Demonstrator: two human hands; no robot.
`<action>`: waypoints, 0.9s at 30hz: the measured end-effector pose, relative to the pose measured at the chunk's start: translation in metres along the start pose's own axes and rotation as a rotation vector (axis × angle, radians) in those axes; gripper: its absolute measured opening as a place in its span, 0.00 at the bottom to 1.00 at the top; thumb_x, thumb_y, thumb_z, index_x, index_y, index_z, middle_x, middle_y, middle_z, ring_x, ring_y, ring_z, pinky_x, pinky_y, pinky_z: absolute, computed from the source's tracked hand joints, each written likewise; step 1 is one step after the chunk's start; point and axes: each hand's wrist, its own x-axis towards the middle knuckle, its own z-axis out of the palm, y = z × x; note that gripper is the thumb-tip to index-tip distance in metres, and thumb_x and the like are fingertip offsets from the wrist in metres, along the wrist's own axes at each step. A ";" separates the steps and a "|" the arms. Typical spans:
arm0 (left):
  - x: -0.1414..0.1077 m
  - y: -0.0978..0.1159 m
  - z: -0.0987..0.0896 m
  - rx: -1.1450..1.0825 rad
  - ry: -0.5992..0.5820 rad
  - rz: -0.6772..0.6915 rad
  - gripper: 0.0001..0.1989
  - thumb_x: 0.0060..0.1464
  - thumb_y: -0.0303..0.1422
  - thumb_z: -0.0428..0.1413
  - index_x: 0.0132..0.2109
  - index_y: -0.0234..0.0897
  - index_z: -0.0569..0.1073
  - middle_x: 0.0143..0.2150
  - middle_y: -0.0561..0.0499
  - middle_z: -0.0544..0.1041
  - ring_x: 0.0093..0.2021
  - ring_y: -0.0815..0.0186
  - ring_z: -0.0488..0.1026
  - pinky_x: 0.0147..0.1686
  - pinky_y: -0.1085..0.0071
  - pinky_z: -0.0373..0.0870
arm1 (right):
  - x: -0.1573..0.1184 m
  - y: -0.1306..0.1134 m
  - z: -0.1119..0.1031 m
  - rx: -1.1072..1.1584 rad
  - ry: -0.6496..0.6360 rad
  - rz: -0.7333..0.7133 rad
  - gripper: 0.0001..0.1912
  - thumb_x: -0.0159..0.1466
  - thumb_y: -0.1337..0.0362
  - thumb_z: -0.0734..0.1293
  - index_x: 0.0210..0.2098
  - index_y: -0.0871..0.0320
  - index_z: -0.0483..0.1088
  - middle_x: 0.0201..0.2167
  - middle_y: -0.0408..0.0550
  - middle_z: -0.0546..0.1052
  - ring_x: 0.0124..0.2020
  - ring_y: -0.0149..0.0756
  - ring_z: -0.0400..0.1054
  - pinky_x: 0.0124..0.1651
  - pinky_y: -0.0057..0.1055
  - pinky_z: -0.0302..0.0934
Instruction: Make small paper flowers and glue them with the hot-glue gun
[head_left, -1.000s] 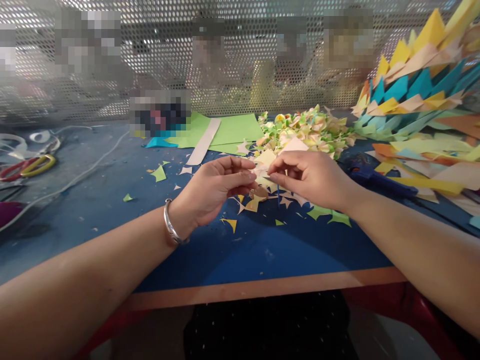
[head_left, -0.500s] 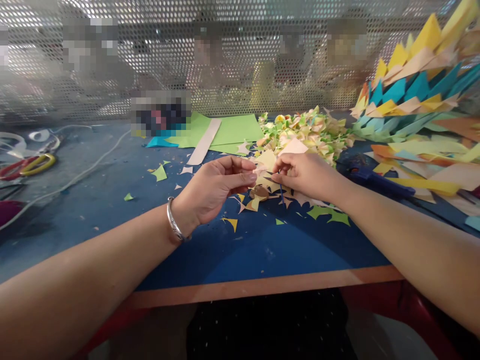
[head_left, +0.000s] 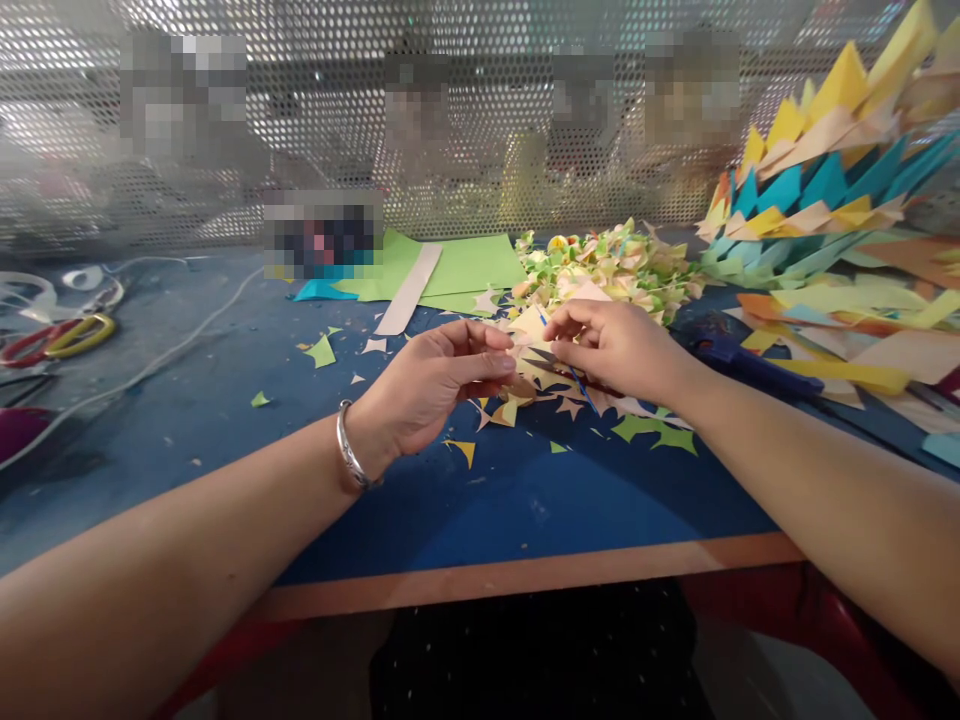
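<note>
My left hand (head_left: 457, 385) is closed in a pinch, thumb against forefinger, and anything between the tips is too small to make out. My right hand (head_left: 607, 345) grips a thin blue stick (head_left: 576, 378) that slants down past its fingers. Dark pointed shapes (head_left: 541, 356) show between the two hands, and I cannot tell what they are. Beneath and behind the hands lie cream and pink paper scraps (head_left: 529, 322). Just beyond my right hand rises a heap of small green, cream and pink paper pieces (head_left: 607, 255).
Green paper sheets (head_left: 480, 262) and a pale strip (head_left: 409, 290) lie behind. At the left are yellow-handled scissors (head_left: 82, 335) and a white cord (head_left: 165, 348). A blue glue gun (head_left: 750, 365) and a tall folded-paper piece (head_left: 817, 185) stand right. A perforated metal screen (head_left: 480, 190) borders the table.
The blue stick has gone from nearly upright to slanting, with its top leaning left. My right hand has shifted slightly; my left hand stays almost in place, still pinched.
</note>
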 end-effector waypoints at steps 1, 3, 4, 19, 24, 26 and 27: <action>0.000 0.000 0.000 0.005 -0.001 0.001 0.06 0.50 0.21 0.62 0.33 0.34 0.73 0.29 0.56 0.75 0.30 0.73 0.76 0.36 0.74 0.71 | 0.000 0.000 0.000 0.004 -0.007 -0.002 0.07 0.60 0.64 0.68 0.38 0.58 0.74 0.24 0.42 0.73 0.21 0.28 0.60 0.27 0.31 0.53; 0.000 0.000 0.000 0.016 -0.001 0.009 0.06 0.50 0.22 0.63 0.33 0.34 0.74 0.30 0.56 0.75 0.30 0.74 0.75 0.36 0.75 0.70 | -0.001 -0.001 -0.001 0.010 -0.017 -0.009 0.07 0.60 0.64 0.68 0.38 0.58 0.74 0.24 0.42 0.73 0.20 0.27 0.59 0.25 0.30 0.52; -0.001 0.000 0.000 0.022 -0.003 0.017 0.06 0.50 0.22 0.63 0.34 0.34 0.74 0.30 0.56 0.75 0.30 0.74 0.75 0.35 0.75 0.70 | -0.001 -0.001 0.000 0.021 -0.021 -0.013 0.07 0.60 0.64 0.68 0.38 0.58 0.74 0.24 0.42 0.73 0.19 0.27 0.59 0.25 0.30 0.53; 0.001 -0.006 0.002 0.068 -0.069 0.076 0.06 0.51 0.22 0.61 0.36 0.32 0.73 0.29 0.56 0.75 0.29 0.74 0.77 0.34 0.77 0.73 | -0.011 -0.017 0.003 0.089 -0.016 -0.215 0.07 0.63 0.61 0.69 0.36 0.59 0.75 0.26 0.42 0.72 0.20 0.24 0.59 0.23 0.26 0.53; 0.003 -0.008 0.002 0.095 -0.057 0.098 0.11 0.50 0.22 0.61 0.41 0.33 0.72 0.31 0.54 0.77 0.31 0.71 0.78 0.35 0.74 0.74 | -0.014 -0.022 0.010 0.228 -0.036 -0.324 0.07 0.64 0.62 0.68 0.36 0.61 0.75 0.27 0.44 0.72 0.23 0.25 0.62 0.24 0.25 0.55; 0.003 -0.009 0.002 0.122 -0.064 0.135 0.12 0.48 0.23 0.62 0.42 0.33 0.72 0.32 0.54 0.76 0.32 0.71 0.78 0.34 0.74 0.73 | -0.015 -0.023 0.010 0.235 -0.034 -0.330 0.06 0.64 0.64 0.68 0.35 0.61 0.74 0.28 0.44 0.72 0.23 0.25 0.62 0.24 0.24 0.55; 0.003 -0.010 0.001 0.141 -0.068 0.160 0.13 0.48 0.23 0.62 0.42 0.33 0.72 0.31 0.54 0.76 0.32 0.70 0.78 0.34 0.74 0.74 | -0.015 -0.023 0.010 0.238 -0.032 -0.327 0.06 0.64 0.65 0.68 0.35 0.61 0.74 0.28 0.44 0.72 0.23 0.25 0.62 0.24 0.24 0.55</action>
